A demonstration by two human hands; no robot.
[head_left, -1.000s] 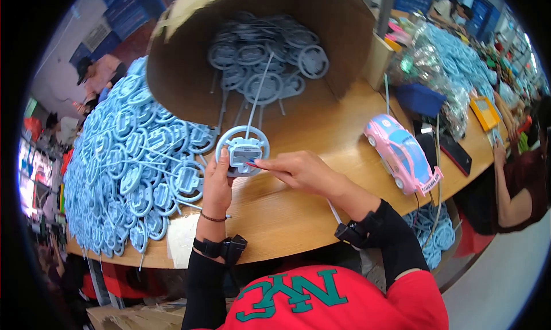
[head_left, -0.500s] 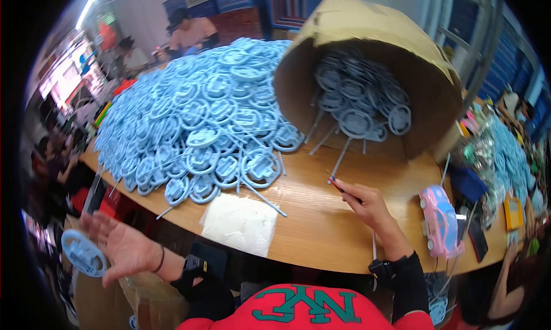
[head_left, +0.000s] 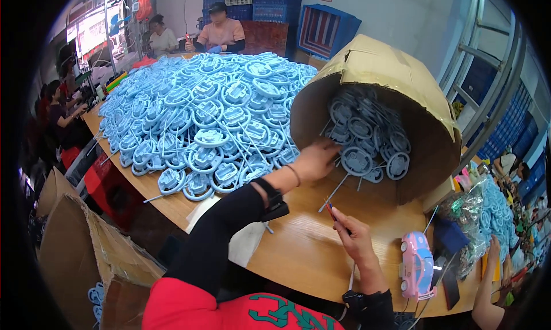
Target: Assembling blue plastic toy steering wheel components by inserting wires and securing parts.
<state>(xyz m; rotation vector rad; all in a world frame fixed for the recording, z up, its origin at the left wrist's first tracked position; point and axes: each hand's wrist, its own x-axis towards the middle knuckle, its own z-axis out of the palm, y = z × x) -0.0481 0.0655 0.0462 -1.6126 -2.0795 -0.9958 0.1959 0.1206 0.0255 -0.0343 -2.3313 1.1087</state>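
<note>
Neighbouring wheel-shaped blue plastic parts (head_left: 357, 161): left hand (head_left: 315, 160), finger closure and hold indiscernible; right hand (head_left: 354, 236), fingers curled round slim red-and-black tool (head_left: 331, 210).

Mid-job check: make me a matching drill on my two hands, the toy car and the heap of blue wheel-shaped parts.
1. Left hand
2. Right hand
3. Toy car
4. Heap of blue parts

A. Pink and blue
B. Gripping a slim red tool
C. On the table, left of the cardboard box
D. At the cardboard box's opening

Pairs: 1-D, 2-B, 3-A, 4-C
</note>
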